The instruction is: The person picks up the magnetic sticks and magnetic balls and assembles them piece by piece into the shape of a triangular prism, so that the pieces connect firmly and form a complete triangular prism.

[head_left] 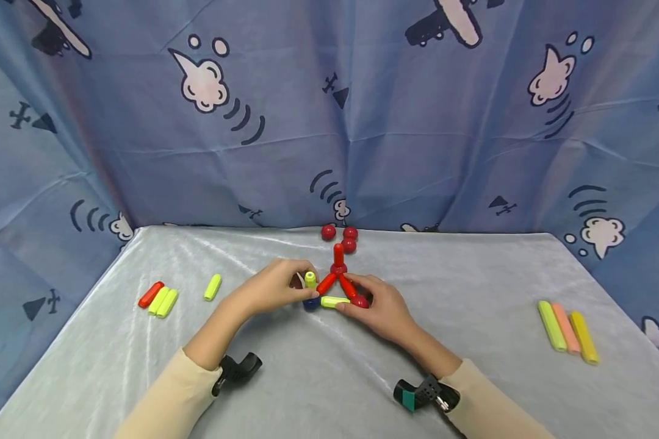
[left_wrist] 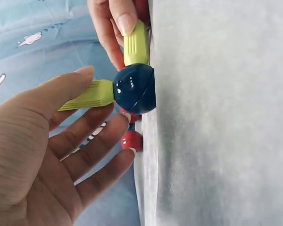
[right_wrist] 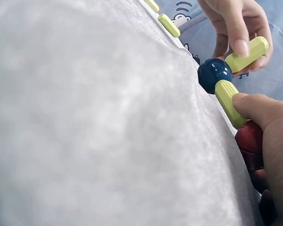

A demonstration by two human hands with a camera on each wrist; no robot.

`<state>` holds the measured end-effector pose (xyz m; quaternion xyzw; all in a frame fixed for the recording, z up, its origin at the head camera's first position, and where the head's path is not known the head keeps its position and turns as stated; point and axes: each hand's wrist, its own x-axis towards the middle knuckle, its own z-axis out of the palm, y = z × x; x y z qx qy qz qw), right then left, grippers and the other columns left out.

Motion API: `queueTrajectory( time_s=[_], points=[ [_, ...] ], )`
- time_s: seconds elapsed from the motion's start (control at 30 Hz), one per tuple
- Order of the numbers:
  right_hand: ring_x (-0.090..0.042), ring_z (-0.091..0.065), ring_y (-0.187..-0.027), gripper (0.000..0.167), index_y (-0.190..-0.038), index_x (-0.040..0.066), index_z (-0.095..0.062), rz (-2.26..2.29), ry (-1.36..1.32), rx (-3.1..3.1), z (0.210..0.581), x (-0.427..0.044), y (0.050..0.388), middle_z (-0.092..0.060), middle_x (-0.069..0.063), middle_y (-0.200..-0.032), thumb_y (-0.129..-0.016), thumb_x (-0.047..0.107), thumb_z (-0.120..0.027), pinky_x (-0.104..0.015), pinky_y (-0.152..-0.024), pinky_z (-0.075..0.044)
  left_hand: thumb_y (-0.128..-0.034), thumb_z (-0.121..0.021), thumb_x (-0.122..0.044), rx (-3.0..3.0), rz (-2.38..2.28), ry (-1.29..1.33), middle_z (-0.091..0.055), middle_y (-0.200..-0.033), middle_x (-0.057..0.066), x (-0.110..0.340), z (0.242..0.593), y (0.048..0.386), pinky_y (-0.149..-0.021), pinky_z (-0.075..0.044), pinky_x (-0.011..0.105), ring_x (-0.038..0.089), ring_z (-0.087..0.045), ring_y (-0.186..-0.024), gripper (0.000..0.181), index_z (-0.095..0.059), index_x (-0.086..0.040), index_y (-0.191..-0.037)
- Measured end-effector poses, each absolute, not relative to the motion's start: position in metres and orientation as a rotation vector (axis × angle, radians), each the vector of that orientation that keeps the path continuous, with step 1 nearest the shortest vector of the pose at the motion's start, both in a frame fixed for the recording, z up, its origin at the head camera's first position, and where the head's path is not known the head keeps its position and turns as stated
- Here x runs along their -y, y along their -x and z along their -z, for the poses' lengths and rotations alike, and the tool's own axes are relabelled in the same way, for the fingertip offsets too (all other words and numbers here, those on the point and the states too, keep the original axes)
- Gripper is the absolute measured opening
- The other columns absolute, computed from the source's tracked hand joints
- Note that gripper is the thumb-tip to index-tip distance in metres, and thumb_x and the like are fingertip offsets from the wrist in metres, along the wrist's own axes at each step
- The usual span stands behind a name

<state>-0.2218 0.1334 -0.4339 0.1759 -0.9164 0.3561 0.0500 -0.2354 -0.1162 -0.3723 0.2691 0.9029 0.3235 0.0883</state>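
A triangle of short rods and balls lies on the table: red rods (head_left: 326,284) run from a red ball (head_left: 338,268) to a blue ball (head_left: 311,303) and another red ball (head_left: 359,302), and a yellow-green rod (head_left: 334,302) joins those two. One red rod (head_left: 338,253) stands up from the far ball. My left hand (head_left: 277,285) pinches a yellow-green rod (left_wrist: 96,94) that rises from the blue ball (left_wrist: 134,89). My right hand (head_left: 381,308) grips the red-ball corner, its thumb on the front rod (right_wrist: 230,103).
Three loose red balls (head_left: 349,245) lie behind the structure. To the left are a red rod (head_left: 151,294) and several yellow-green rods (head_left: 212,287). Three longer rods (head_left: 566,328) lie at the right. A patterned blue curtain (head_left: 307,122) hangs behind the table.
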Motion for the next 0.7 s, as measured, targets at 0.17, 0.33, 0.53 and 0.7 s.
queueTrajectory(
  time_s=[0.17,0.33,0.53,0.7],
  points=[
    [-0.015,-0.058,-0.091,0.062,-0.137,0.023,-0.064,-1.063,-0.497,2.824,0.433,-0.135,0.222,-0.071,-0.001,-0.114,-0.081,0.044,-0.082,-0.026,-0.073,-0.046,-0.0942,-0.072,-0.037,-2.771,-0.896,-0.717,-0.067,-0.13,0.001,0.13,0.369,0.227,-0.088,-0.058,0.037,0.017,-0.066,-0.108,0.054,-0.057,-0.017,-0.142],
    [-0.017,-0.058,-0.095,0.064,-0.139,0.024,-0.063,-1.068,-0.483,2.858,0.432,-0.133,0.221,-0.07,-0.002,-0.117,-0.082,0.045,-0.081,-0.027,-0.077,-0.048,-0.0979,-0.066,-0.038,-3.002,-0.782,-0.492,-0.059,-0.14,0.01,0.17,0.369,0.21,-0.092,-0.056,0.051,0.029,-0.065,-0.115,0.051,-0.057,-0.014,-0.142],
    [-0.015,-0.056,-0.087,0.062,-0.137,0.024,-0.064,-1.058,-0.486,2.84,0.43,-0.13,0.222,-0.067,0.0,-0.101,-0.081,0.045,-0.082,-0.026,-0.069,-0.045,-0.0947,-0.068,-0.031,-3.121,-0.673,-0.169,-0.064,-0.123,0.026,0.22,0.374,0.203,-0.091,-0.051,0.059,0.042,-0.063,-0.112,0.049,-0.061,0.0,-0.133],
    [-0.014,-0.053,-0.077,0.064,-0.136,0.018,-0.064,-0.952,-0.431,2.85,0.427,-0.128,0.217,-0.063,0.0,-0.087,-0.081,0.046,-0.081,-0.025,-0.064,-0.043,-0.0867,-0.072,-0.02,-3.094,-0.609,-0.087,-0.066,-0.108,0.028,0.233,0.377,0.202,-0.083,-0.051,0.058,0.042,-0.064,-0.1,0.046,-0.064,0.004,-0.124]
  ],
)
